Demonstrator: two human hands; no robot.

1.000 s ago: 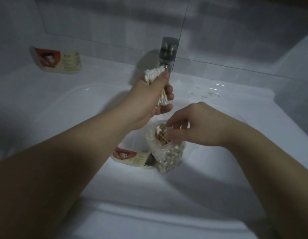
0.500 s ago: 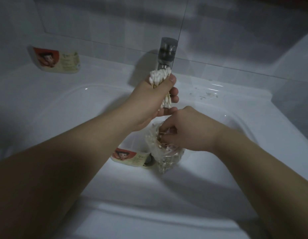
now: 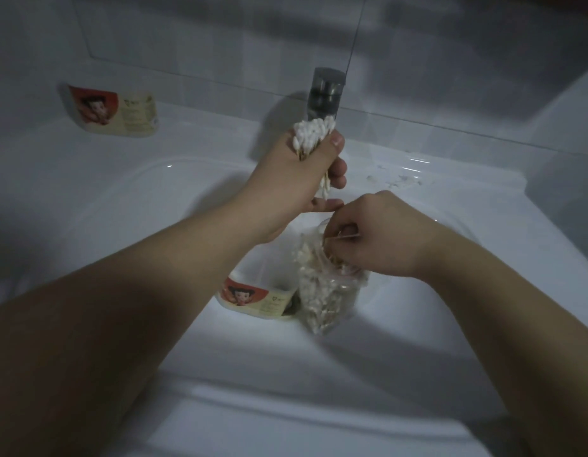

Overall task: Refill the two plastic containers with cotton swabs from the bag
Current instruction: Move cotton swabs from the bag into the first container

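My left hand grips an upright bundle of cotton swabs above the sink basin, their white tips sticking out past my thumb. A clear plastic bag full of swabs stands in the basin. My right hand reaches into the bag's mouth with its fingers curled on swabs inside. One labelled plastic container lies in the basin just left of the bag. A second labelled container lies on the sink ledge at the back left.
The white sink fills the view, with a grey tap at the back middle right behind my left hand. Tiled walls rise behind and to the right. The light is dim.
My right hand dipped deeper into the bag and now has its fingers curled on swabs at the opening. My left hand kept its bundle and shifted slightly toward the tap.
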